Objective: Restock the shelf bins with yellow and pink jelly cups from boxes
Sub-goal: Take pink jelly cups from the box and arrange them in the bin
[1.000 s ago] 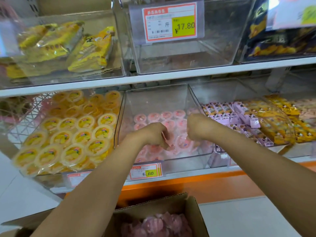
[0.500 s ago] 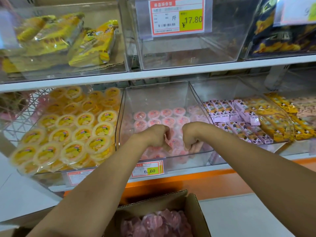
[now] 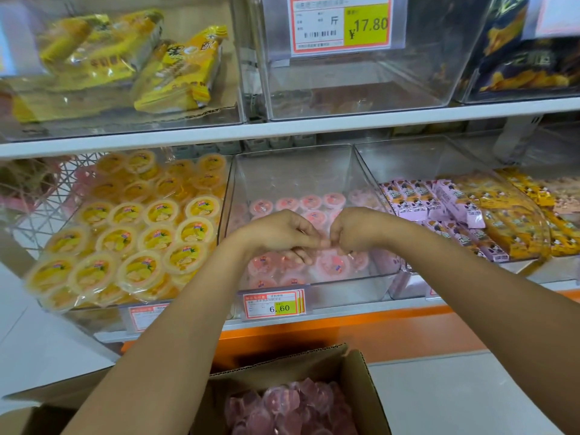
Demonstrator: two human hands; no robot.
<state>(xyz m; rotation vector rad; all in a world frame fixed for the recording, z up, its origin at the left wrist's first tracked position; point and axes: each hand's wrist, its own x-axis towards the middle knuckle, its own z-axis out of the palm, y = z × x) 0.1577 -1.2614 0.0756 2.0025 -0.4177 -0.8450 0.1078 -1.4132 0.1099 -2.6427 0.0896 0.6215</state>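
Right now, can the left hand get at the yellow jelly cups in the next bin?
Probably yes. The left hand is over the pink cups' bin, and the yellow jelly cups lie piled, open from above, right beside it; only a clear bin wall stands between.

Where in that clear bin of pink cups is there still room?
Bare floor lies behind the pink jelly cups, up to the middle bin's rear wall. The yellow jelly cups are packed tight; left hand and right hand crowd the centre.
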